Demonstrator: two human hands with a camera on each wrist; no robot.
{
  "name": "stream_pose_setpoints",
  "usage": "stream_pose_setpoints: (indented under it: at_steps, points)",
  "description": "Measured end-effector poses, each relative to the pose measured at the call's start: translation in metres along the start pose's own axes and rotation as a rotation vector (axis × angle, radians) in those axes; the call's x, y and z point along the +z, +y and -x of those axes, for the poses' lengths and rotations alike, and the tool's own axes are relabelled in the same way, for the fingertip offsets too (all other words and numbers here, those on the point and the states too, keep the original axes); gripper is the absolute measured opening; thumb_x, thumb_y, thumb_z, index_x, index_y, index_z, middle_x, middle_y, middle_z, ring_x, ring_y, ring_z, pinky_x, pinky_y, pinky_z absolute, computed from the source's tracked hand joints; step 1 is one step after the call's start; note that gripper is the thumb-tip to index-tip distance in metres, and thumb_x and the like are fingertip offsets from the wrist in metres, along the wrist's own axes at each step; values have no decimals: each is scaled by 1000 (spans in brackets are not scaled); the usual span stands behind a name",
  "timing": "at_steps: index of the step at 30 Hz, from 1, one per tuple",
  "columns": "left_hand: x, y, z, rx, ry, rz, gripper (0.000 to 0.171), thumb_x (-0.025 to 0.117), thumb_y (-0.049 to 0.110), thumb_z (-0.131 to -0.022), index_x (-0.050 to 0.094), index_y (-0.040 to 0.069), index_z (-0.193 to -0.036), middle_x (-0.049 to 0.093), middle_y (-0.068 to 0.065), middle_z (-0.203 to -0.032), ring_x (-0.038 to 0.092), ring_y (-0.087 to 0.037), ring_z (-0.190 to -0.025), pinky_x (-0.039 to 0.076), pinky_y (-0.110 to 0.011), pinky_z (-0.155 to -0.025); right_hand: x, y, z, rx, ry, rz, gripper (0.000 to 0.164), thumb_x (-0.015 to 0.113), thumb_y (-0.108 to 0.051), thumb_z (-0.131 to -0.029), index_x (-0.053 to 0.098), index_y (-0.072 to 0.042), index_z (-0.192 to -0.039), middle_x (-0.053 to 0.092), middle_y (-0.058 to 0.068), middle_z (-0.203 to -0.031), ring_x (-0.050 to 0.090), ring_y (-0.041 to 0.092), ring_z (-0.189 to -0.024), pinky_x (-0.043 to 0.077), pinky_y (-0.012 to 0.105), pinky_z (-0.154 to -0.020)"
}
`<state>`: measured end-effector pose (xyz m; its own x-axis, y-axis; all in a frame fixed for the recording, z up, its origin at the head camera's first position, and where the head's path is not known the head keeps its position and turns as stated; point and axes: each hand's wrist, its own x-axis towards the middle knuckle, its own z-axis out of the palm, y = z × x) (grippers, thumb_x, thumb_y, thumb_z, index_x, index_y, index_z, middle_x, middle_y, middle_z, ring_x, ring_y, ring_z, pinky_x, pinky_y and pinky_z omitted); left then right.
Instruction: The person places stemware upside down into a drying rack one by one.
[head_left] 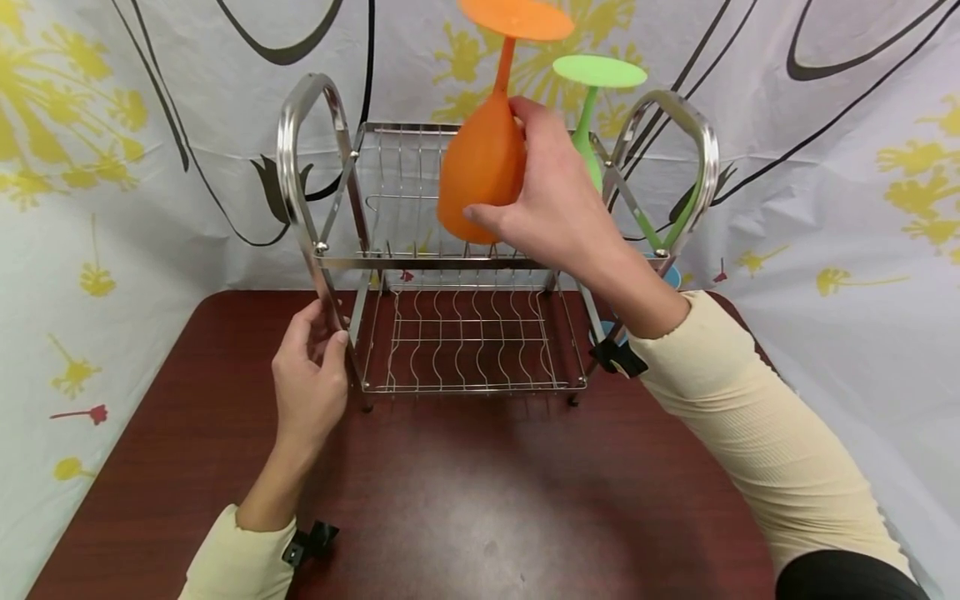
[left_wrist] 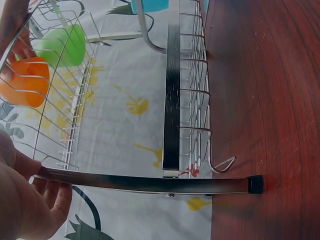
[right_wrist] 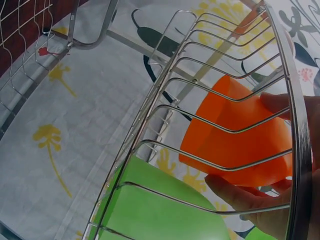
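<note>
Orange and inverted, a goblet (head_left: pixel 480 179) is gripped round its bowl by the right hand (head_left: pixel 562 200), at the upper tier of the rack (head_left: pixel 491 263). Its mouth is pointed down, its foot up; the long axis is near vertical, tipped rightward at the foot. Beside it, a green goblet (head_left: pixel 600 73) is likewise inverted. The rack's left leg is gripped by the left hand (head_left: pixel 311 375).
</note>
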<state>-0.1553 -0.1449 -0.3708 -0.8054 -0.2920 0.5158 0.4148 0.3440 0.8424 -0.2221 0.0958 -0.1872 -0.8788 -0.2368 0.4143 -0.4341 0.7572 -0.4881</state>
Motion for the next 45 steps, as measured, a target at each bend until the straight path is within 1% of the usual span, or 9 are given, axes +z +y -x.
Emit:
stream_pose_setpoints:
  at_steps: [9, 15, 21, 26, 34, 42, 45]
  points:
    - [-2, 1, 0, -5, -15, -4, 36, 56, -13, -90, 59, -4, -124, 65, -16, -105, 58, -5, -91, 50, -14, -80, 1, 0, -1, 66, -67, 26, 94, 79, -25, -76, 23, -10, -150, 44, 8, -141, 49, 22, -121, 47, 35, -96]
    - [-6, 2, 1, 4, -19, -14, 37, 56, -14, -89, 59, -4, -124, 65, -17, -105, 57, -4, -92, 49, -12, -80, 4, -2, -3, 60, -112, 55, 95, 80, -25, -75, 23, -7, -149, 43, 10, -141, 50, 24, -120, 47, 35, -97]
    - [-9, 1, 2, 4, -25, -21, 35, 57, -11, -90, 59, -4, -124, 64, -16, -105, 58, -6, -89, 49, -11, -79, 5, -3, -4, 60, -149, 66, 95, 80, -25, -76, 23, -4, -149, 42, 12, -140, 49, 25, -120, 46, 37, -99]
    - [-10, 0, 1, 12, -26, -13, 34, 57, -11, -90, 59, -4, -123, 65, -16, -104, 60, -9, -88, 49, -11, -78, 7, -3, -5, 77, -163, 90, 95, 80, -25, -75, 23, -4, -148, 44, 13, -138, 50, 25, -118, 46, 37, -98]
    - [-10, 0, 2, 16, -27, -18, 35, 57, -12, -89, 60, -3, -123, 64, -15, -103, 58, -6, -88, 48, -12, -78, 8, -2, -5, 79, -178, 94, 94, 80, -24, -75, 24, -4, -148, 47, 13, -135, 51, 26, -117, 45, 38, -98]
    - [-10, 1, 1, 23, -32, -35, 34, 58, -9, -90, 60, -2, -124, 64, -15, -103, 59, -10, -88, 48, -11, -76, 7, -5, -5, 107, -201, 115, 91, 79, -25, -77, 25, -4, -146, 54, 14, -131, 56, 27, -112, 49, 39, -93]
    - [-10, 2, 1, 23, -28, -35, 33, 58, -8, -91, 60, -3, -123, 64, -15, -103, 59, -11, -87, 48, -11, -76, 7, -5, -6, 111, -206, 122, 91, 78, -26, -77, 24, -6, -148, 54, 13, -132, 57, 27, -111, 49, 39, -91]
